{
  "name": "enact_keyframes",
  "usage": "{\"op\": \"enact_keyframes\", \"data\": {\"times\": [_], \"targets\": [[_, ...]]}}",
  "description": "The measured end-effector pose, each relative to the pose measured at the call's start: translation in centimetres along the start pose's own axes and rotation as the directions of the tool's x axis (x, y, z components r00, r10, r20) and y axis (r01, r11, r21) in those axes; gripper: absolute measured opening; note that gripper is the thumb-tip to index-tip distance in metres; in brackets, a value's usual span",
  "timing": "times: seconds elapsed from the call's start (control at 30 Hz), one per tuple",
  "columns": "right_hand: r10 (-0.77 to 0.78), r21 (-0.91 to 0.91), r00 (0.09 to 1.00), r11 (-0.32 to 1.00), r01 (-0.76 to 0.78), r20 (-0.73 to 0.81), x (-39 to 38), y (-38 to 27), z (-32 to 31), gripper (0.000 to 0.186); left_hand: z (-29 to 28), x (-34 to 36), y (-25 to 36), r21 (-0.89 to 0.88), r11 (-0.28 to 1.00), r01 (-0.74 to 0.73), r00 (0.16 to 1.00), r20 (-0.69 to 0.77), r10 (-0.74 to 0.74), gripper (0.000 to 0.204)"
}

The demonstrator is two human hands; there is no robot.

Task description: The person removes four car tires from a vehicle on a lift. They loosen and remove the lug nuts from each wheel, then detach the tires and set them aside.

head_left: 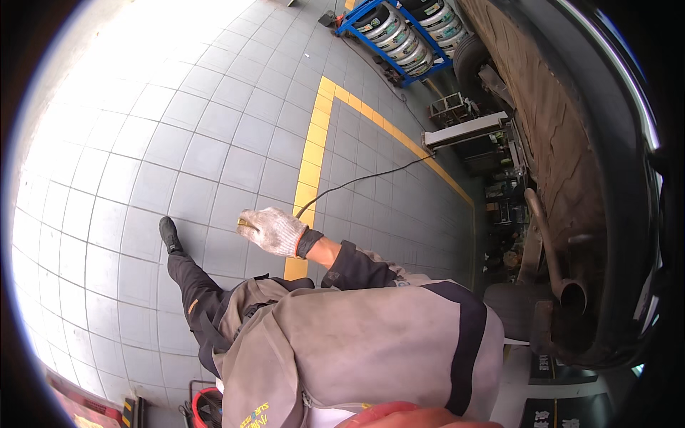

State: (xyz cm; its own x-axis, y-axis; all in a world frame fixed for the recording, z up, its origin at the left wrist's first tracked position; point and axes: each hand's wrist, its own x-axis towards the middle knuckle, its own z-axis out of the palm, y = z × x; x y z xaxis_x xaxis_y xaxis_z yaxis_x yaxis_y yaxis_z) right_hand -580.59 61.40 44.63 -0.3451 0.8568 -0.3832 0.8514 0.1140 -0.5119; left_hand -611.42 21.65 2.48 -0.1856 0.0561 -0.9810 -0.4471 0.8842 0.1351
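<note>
My right hand point(271, 230), in a soiled white knit glove, reaches out from the right side of my body above the tiled floor. Its fingers are curled closed around a small brass-coloured thing point(245, 224), mostly hidden, so its kind does not show. A black hose or cable point(364, 177) runs from behind the gloved wrist toward the white lift arm point(467, 132); whether the hand grips it is hidden. A dark band circles the wrist. My left hand is out of the picture.
A raised vehicle's underside point(553, 93) fills the right, with an exhaust pipe point(546, 239) and a tyre point(514, 310). Yellow tiles point(312, 153) mark the grey floor point(207, 135). A blue rack point(357, 25) of tyres stands far off. A red round object point(205, 408) lies lower left.
</note>
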Motion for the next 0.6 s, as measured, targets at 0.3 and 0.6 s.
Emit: {"op": "enact_keyframes", "data": {"times": [0.3, 0.6], "targets": [[0.843, 0.231, 0.523, 0.538, -0.811, -0.13, 14.1, 24.7, 3.5, 0.054, 5.1, 3.8, 49.8, 0.096, 0.985, -0.145, 0.988, -0.043, 0.15, 0.063], [0.851, -0.369, 0.234, 0.431, -0.823, 0.471, 22.6, 38.8, 10.7, 0.038, 28.7, 2.8, 97.2, 0.106, 0.817, -0.567, 0.823, 0.039, 0.567, 0.041]]}}
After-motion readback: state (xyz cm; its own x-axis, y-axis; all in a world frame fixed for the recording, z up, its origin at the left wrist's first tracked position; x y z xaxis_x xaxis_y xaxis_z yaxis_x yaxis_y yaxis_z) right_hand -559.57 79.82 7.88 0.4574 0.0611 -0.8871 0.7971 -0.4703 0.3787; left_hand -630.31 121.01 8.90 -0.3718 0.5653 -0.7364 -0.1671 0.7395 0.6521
